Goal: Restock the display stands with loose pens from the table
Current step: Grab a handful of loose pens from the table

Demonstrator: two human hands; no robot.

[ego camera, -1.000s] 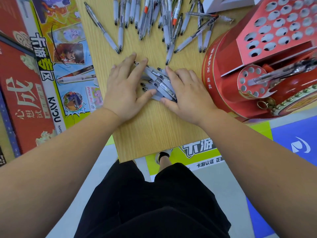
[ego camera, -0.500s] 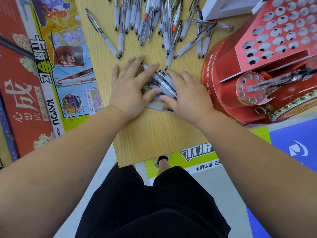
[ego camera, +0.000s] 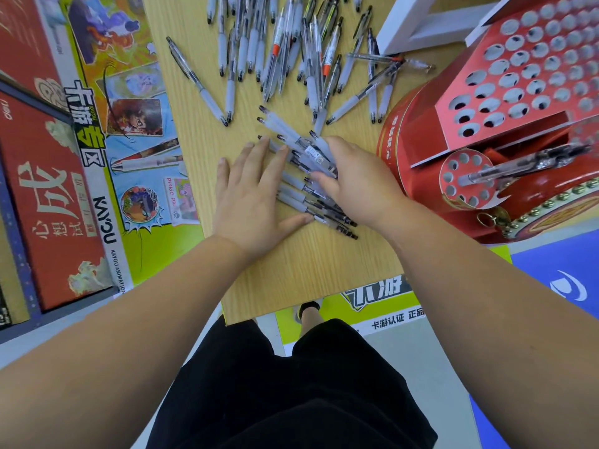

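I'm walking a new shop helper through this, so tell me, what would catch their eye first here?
First, two bare hands at the middle of the wooden table: the left hand lies flat on a bunch of pens while the right hand curls round it. Beyond them a heap of loose pens spreads across the far end, and a big red display stand full of round holes stands at the right edge.
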